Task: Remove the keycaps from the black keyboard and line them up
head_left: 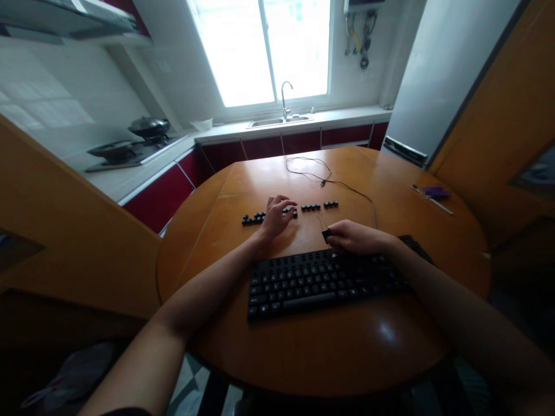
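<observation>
Two forearms (212, 297) are framing one keyboard (299, 283). Right hand (358, 238) is pinching one tool (326, 235); left hand (274, 218), grip unclear, is curling beside two short keycap rows (311, 207).

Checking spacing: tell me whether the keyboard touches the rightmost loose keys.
Apart: the head view shows tabletop separating the keyboard from the rightmost loose keys.

keyboard (299, 283): black, pale legends | keycaps (311, 207): black | table (329, 349): orange-brown | cabinets (262, 148): dark red | floor (187, 372): patterned, pale and grey-green
</observation>
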Demonstrator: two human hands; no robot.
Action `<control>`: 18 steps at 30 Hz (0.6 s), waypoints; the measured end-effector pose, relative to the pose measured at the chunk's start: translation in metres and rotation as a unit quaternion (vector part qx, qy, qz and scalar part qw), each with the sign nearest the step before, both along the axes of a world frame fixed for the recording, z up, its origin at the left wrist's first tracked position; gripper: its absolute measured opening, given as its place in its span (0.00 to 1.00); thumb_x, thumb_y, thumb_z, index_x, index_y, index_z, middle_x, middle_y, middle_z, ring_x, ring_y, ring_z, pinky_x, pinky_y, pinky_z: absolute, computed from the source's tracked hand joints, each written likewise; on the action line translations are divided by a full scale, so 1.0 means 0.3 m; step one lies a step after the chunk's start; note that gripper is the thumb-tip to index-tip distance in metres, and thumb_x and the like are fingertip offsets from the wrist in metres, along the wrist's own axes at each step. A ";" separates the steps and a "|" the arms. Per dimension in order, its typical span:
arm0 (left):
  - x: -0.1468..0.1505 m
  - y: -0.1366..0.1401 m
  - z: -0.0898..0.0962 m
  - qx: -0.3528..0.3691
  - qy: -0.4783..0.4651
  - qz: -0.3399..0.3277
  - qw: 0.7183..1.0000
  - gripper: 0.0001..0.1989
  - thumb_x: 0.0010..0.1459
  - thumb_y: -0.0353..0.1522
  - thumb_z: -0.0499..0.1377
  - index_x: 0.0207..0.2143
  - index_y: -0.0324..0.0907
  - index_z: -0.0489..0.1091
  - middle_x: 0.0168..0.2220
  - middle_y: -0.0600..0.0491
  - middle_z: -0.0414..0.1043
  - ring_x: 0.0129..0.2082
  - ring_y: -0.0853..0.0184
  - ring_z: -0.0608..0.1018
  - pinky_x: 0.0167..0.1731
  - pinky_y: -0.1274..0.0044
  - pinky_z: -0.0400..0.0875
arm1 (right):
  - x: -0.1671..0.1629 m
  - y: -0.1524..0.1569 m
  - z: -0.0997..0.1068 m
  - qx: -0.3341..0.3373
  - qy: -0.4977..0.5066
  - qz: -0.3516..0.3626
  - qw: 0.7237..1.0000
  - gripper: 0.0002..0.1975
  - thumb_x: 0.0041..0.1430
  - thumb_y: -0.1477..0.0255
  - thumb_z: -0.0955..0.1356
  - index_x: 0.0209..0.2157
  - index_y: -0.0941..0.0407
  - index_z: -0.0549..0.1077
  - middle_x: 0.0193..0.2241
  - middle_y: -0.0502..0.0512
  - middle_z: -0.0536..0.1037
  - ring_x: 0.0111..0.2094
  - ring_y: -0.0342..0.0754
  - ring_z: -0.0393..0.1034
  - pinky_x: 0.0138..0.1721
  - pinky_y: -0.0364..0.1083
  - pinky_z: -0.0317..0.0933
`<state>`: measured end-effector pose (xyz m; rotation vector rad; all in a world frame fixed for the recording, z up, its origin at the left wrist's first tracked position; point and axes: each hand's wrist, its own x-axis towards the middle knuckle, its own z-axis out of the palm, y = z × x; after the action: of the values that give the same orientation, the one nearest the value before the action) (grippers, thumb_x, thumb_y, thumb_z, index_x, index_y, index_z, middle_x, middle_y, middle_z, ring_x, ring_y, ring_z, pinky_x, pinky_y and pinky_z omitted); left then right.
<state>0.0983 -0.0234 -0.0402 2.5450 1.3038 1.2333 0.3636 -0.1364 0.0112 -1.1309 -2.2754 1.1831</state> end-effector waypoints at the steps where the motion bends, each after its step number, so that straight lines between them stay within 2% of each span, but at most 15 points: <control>1: -0.001 -0.003 0.015 -0.002 -0.014 -0.002 1.000 0.07 0.61 0.29 0.60 0.40 0.44 0.78 0.41 0.50 0.74 0.45 0.61 0.72 0.50 0.66 0.67 | -0.001 0.007 -0.005 0.002 0.018 -0.006 1.000 0.12 0.63 0.68 0.66 0.27 0.57 0.72 0.25 0.54 0.78 0.26 0.45 0.70 0.28 0.44 0.61; 3: 0.002 -0.020 0.050 -0.011 -0.050 -0.017 0.999 0.07 0.62 0.29 0.59 0.40 0.43 0.77 0.38 0.51 0.75 0.40 0.63 0.73 0.47 0.68 0.69 | -0.001 0.025 -0.015 0.029 0.070 -0.038 0.996 0.11 0.63 0.68 0.65 0.28 0.58 0.73 0.27 0.56 0.80 0.28 0.46 0.73 0.31 0.45 0.64; 6: 0.024 -0.080 0.100 -0.044 -0.088 -0.073 0.992 0.06 0.62 0.31 0.60 0.41 0.43 0.76 0.36 0.53 0.77 0.35 0.67 0.75 0.41 0.71 0.70 | -0.007 0.051 -0.026 0.098 0.149 -0.134 0.975 0.11 0.63 0.67 0.65 0.29 0.58 0.73 0.28 0.59 0.81 0.30 0.48 0.75 0.32 0.46 0.65; 9: 0.067 -0.166 0.127 -0.083 -0.059 -0.159 0.982 0.09 0.60 0.34 0.64 0.43 0.44 0.74 0.39 0.52 0.79 0.38 0.67 0.77 0.41 0.72 0.71 | -0.022 0.057 -0.030 0.150 0.184 -0.207 0.949 0.12 0.64 0.67 0.65 0.29 0.58 0.73 0.28 0.58 0.81 0.29 0.49 0.75 0.30 0.46 0.64; 11: 0.097 -0.215 0.126 -0.103 -0.035 -0.201 0.974 0.13 0.57 0.36 0.68 0.44 0.44 0.73 0.41 0.52 0.79 0.39 0.66 0.77 0.41 0.72 0.71 | -0.035 0.048 -0.028 0.178 0.192 -0.206 0.943 0.11 0.64 0.68 0.65 0.29 0.57 0.74 0.27 0.57 0.81 0.29 0.48 0.75 0.32 0.46 0.65; 13: 0.119 -0.246 0.117 -0.110 -0.029 -0.220 0.969 0.14 0.56 0.35 0.69 0.44 0.44 0.72 0.41 0.52 0.79 0.38 0.66 0.78 0.40 0.72 0.72 | -0.048 0.035 -0.027 0.196 0.196 -0.181 0.944 0.11 0.63 0.69 0.65 0.29 0.57 0.74 0.27 0.56 0.81 0.30 0.48 0.74 0.34 0.47 0.66; 15: 0.132 -0.259 0.104 -0.102 -0.035 -0.221 0.969 0.11 0.57 0.34 0.68 0.42 0.44 0.72 0.39 0.53 0.79 0.36 0.67 0.77 0.39 0.73 0.72 | -0.060 0.024 -0.029 0.205 0.197 -0.162 0.945 0.10 0.63 0.70 0.65 0.30 0.57 0.75 0.28 0.55 0.80 0.31 0.49 0.74 0.34 0.47 0.66; 18: 0.138 -0.260 0.090 -0.063 -0.040 -0.210 0.975 0.09 0.58 0.32 0.67 0.40 0.43 0.72 0.37 0.53 0.78 0.36 0.67 0.77 0.38 0.73 0.72 | -0.074 0.021 -0.042 0.200 0.203 -0.172 0.943 0.09 0.63 0.69 0.65 0.32 0.57 0.75 0.30 0.56 0.81 0.33 0.49 0.75 0.33 0.46 0.66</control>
<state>0.1397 -0.1015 -0.0133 2.4719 0.7444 1.1095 0.3414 -0.1302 -0.0015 -0.9659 -1.7991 0.6952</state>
